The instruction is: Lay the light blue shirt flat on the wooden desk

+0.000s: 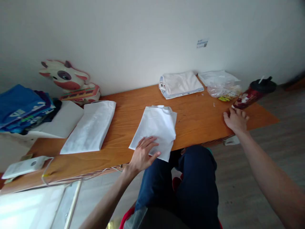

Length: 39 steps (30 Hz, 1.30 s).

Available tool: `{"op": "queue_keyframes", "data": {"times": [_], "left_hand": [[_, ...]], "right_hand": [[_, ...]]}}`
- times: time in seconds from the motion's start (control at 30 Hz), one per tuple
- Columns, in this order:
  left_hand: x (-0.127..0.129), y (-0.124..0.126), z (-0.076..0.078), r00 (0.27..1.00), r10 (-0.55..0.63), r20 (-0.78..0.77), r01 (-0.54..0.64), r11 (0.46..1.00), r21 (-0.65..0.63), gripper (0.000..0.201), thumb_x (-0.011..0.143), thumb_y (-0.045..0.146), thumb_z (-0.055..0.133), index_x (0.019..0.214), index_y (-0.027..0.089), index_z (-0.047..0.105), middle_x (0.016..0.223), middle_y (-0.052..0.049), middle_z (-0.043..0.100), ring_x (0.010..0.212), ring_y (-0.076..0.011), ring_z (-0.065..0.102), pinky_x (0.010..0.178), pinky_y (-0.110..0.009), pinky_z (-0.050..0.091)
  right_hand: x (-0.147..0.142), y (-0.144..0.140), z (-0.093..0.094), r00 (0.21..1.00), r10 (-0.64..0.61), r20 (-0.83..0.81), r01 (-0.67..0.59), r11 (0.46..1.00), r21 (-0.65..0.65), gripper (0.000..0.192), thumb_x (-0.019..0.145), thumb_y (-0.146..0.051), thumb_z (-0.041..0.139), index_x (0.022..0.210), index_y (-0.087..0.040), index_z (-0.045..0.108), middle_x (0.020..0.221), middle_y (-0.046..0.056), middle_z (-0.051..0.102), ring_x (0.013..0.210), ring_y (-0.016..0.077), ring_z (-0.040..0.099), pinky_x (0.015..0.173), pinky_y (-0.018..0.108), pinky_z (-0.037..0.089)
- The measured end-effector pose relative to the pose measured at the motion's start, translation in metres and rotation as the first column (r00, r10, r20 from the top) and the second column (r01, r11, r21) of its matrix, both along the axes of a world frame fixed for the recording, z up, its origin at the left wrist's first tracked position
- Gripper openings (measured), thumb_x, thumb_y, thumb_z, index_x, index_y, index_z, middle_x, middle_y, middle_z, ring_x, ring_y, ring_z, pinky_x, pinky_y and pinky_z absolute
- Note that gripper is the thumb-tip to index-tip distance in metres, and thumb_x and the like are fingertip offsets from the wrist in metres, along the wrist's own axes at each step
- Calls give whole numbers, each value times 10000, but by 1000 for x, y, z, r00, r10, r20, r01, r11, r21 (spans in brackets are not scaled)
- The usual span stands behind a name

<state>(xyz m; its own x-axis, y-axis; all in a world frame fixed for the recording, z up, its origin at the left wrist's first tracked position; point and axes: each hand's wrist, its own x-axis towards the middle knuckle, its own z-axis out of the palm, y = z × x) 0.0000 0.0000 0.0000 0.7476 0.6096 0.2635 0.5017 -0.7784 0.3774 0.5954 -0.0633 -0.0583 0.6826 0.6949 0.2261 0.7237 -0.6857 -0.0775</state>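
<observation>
White folded shirt (pixel 156 127) lies under the flat, open left hand (pixel 144 155); press evenly near its edge while the right hand (pixel 235 121), open, rests by the bottle (pixel 254 92).

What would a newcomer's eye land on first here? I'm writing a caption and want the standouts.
Probably the folded white garment at the middle of the wooden table, with the left hand flat on its near edge. At the table's right end, the right hand rests by a dark red tumbler. Far left, a cow-faced toy stands against the wall.
</observation>
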Motion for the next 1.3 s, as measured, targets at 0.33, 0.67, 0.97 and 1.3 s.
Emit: {"op": "queue_keyframes", "data": {"times": [0.33,0.67,0.97,1.3], "left_hand": [[-49,104,-24,963,216,158,-195,971,-140,261,974,348,722,1223,332,797,1501,-75,692,1513,-389,510,1304,-678,293],[-14,65,2,992,-94,82,102,990,-102,532,868,530,853,1337,315,727,1414,-104,724,1370,-367,637,1259,-588,428],[-38,81,-9,976,-63,210,134,929,-345,139,999,393,716,1001,290,811,1260,-71,802,1438,-331,621,1258,-577,452],[-22,116,9,617,514,596,-18,766,-643,275,961,507,750,902,244,697,793,-2,681,692,-151,639,621,-250,520]], "right_hand": [[-91,8,27,773,607,-185,-547,785,291,437,1079,-388,516,1462,-206,625,1344,174,714,1226,306,664,1120,482,501],[-203,38,45,375,905,-203,-873,418,251,315,1065,-276,534,1253,-296,787,1268,80,768,1209,317,702,1103,542,556],[-224,34,95,270,787,-556,-879,437,192,371,1074,-507,585,903,-252,794,799,31,773,710,228,698,657,330,483],[-264,88,176,378,889,-260,-673,456,582,493,1086,-652,502,1370,-281,660,1118,67,698,1140,295,711,943,485,623]]}}
